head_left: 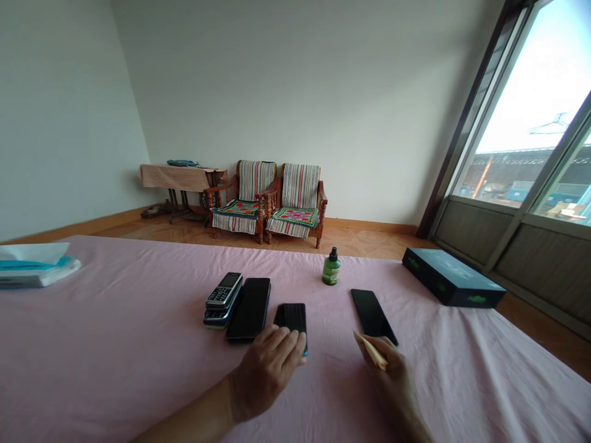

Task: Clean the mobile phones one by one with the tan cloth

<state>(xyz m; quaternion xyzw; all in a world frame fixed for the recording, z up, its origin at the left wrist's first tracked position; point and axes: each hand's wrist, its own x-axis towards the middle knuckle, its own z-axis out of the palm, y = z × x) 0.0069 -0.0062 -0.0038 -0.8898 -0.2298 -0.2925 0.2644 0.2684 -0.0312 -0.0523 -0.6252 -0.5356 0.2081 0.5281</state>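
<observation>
My left hand [270, 369] lies over the lower end of a black smartphone [292, 317], its fingers closed on it; a blue edge shows at the phone's bottom corner. In my right hand [394, 369] is a folded pale-yellow piece [376, 355], cloth or paper, pinched between thumb and fingers. Just beyond that hand lies another dark smartphone [373, 315], screen up. Left of my left hand rests a larger black phone or tablet [250, 307]. Beside it a silver keypad phone [225, 289] sits on top of other phones [217, 317] in a small stack.
A small green bottle [331, 269] with a black cap stands towards the far edge of the pink cloth [138, 344]. At right lies a flat black box [452, 277], at far left a tissue pack [39, 271]. Two wooden chairs [295, 215] and a covered table [178, 177] stand beyond.
</observation>
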